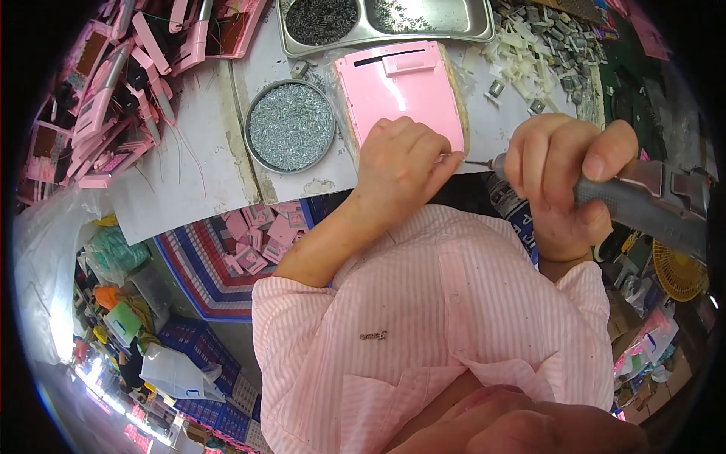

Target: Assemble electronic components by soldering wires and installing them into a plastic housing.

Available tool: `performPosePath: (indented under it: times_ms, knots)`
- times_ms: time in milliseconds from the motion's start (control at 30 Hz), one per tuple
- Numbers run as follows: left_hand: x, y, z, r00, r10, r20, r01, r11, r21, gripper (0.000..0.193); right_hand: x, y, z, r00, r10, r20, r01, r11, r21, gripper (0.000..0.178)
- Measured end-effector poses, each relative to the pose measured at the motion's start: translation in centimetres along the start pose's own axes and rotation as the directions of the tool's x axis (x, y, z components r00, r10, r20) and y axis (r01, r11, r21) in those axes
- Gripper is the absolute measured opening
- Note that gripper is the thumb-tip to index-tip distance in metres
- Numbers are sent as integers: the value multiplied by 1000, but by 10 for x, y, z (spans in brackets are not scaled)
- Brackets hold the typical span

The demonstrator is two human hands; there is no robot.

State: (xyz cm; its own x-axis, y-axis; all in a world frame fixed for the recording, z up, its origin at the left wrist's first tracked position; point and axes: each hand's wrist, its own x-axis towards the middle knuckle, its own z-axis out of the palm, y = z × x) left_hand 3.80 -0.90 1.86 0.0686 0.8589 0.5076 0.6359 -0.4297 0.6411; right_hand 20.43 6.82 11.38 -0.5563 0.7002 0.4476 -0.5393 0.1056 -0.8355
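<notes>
A pink plastic housing [401,91] lies on the worktable in front of me, with a dark slot and a raised block toward its far edge. My left hand [401,170] is over the housing's near edge, its fingers curled and the thumb and forefinger pinched together. Whatever sits in that pinch is too small to make out. My right hand [556,170] is wrapped around a grey electric screwdriver [643,200], held sideways. Its thin bit points left and ends close to my left fingertips.
Left of the housing stands a round tin of small silvery screws [291,126]. Behind it is a metal tray [363,44] with dark small parts. Pink assemblies with wires [113,91] pile up at left; small motors and white pieces [529,57] at right. Below, a blue-edged basket [198,261] holds pink parts.
</notes>
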Motion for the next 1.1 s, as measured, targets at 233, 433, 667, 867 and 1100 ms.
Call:
performPosePath:
  times_ms: [233, 433, 667, 867, 1100]
  knots:
    - [2, -21, 0, 992, -39, 116, 38, 999, 11, 20, 7, 44, -42, 1000, -14, -6, 13, 999, -41, 33]
    - [7, -17, -9, 978, -145, 149, 167, 974, -151, 20, 10, 70, -53, 1000, 11, -8, -11, 1000, -9, 30]
    - [7, -22, -11, 975, -155, 160, 188, 957, -221, 20, 13, 83, -56, 999, 54, -7, -54, 998, -17, 27]
    - [7, -21, -12, 971, -168, 170, 203, 955, -215, 18, 15, 85, -57, 998, 60, 1, -60, 993, -104, 25]
    - [5, -22, -10, 974, -163, 157, 195, 956, -219, 15, 14, 85, -48, 998, 34, 54, -10, 922, -387, 29]
